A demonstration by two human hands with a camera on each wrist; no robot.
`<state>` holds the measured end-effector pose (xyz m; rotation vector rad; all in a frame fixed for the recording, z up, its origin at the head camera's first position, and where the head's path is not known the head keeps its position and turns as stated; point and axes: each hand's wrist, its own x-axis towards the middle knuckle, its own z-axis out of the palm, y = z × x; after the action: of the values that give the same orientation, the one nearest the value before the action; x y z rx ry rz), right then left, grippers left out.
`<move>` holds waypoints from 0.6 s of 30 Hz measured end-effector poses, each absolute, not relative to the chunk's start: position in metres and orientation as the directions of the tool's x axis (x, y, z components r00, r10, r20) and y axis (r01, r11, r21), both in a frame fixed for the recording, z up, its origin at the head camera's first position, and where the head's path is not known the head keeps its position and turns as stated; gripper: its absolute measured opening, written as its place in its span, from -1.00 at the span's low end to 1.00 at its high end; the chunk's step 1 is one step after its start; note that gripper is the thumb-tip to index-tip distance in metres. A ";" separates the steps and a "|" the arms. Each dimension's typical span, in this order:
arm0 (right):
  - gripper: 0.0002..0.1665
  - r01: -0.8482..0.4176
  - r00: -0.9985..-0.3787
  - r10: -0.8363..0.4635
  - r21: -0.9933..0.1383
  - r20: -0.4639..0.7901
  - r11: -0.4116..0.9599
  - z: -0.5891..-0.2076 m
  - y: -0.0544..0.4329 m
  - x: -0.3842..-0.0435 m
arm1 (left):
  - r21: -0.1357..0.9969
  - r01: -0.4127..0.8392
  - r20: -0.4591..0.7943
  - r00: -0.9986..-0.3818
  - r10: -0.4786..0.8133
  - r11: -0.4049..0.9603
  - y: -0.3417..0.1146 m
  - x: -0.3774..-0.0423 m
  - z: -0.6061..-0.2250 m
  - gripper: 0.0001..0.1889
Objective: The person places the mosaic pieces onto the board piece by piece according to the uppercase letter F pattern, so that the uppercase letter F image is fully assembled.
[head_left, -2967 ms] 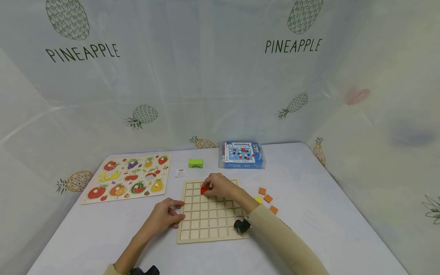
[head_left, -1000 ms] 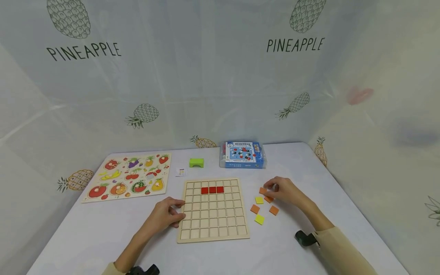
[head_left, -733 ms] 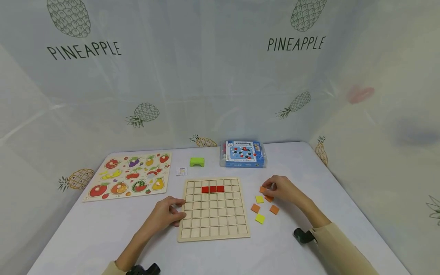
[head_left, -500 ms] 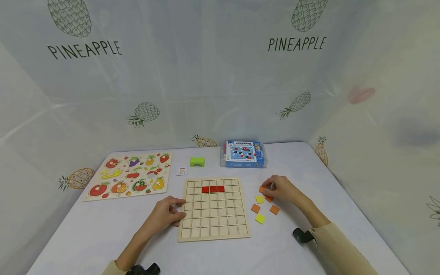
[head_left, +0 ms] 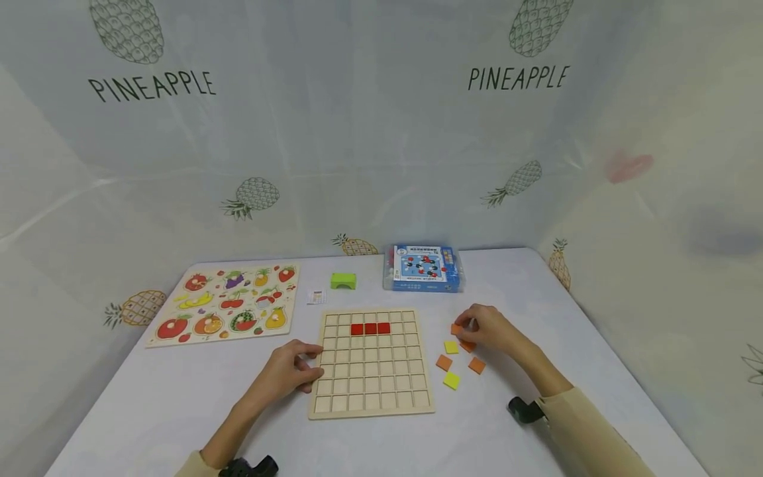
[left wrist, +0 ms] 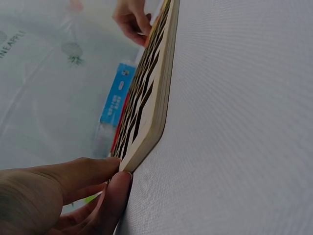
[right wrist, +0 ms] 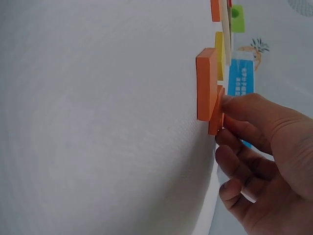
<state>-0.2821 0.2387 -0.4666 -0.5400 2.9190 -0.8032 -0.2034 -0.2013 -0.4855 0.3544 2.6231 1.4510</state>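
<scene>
A wooden grid board [head_left: 372, 384] lies in the middle of the table, with three red tiles [head_left: 371, 328] side by side in its second row from the back. My left hand [head_left: 286, 371] touches the board's left edge with spread thumb and index finger; the left wrist view shows these fingertips at the rim. Right of the board, my right hand [head_left: 491, 328] pinches an orange tile [head_left: 456, 329], partly hidden by the fingers. Just in front of it lies another orange tile [right wrist: 206, 85]. Nearby are two yellow tiles [head_left: 451, 380] and two more orange tiles [head_left: 477, 366].
A fruit puzzle board [head_left: 226, 305] lies at the back left. Behind the grid board are a green arch block [head_left: 343, 281], a small printed card [head_left: 316, 297] and a blue boxed set [head_left: 423, 268]. A pineapple-printed curtain [head_left: 357, 132] hangs behind the table.
Since three seconds ago, my right hand has left the red tile on the board and moved right to the loose orange tiles. It has stayed there over the last second. My left hand keeps its place.
</scene>
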 end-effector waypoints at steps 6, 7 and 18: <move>-0.75 -0.344 -0.928 -0.368 -0.496 0.052 0.797 -0.465 0.239 -0.282 | 0.839 0.138 -0.002 -0.967 0.256 0.526 -0.201 -0.204 -0.487 -0.56; -0.75 -0.345 -0.928 -0.368 -0.497 0.055 0.796 -0.464 0.238 -0.282 | 0.841 0.137 -0.002 -0.967 0.255 0.524 -0.201 -0.204 -0.486 -0.56; -0.74 -0.358 -0.921 -0.387 -0.505 0.050 0.786 -0.448 0.219 -0.282 | 0.848 0.140 0.001 -0.965 0.262 0.511 -0.202 -0.204 -0.487 -0.55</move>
<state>-0.2819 0.2186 -0.4477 -0.6087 2.9153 -0.8066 -0.2038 -0.2017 -0.4872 0.3501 2.6176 1.4520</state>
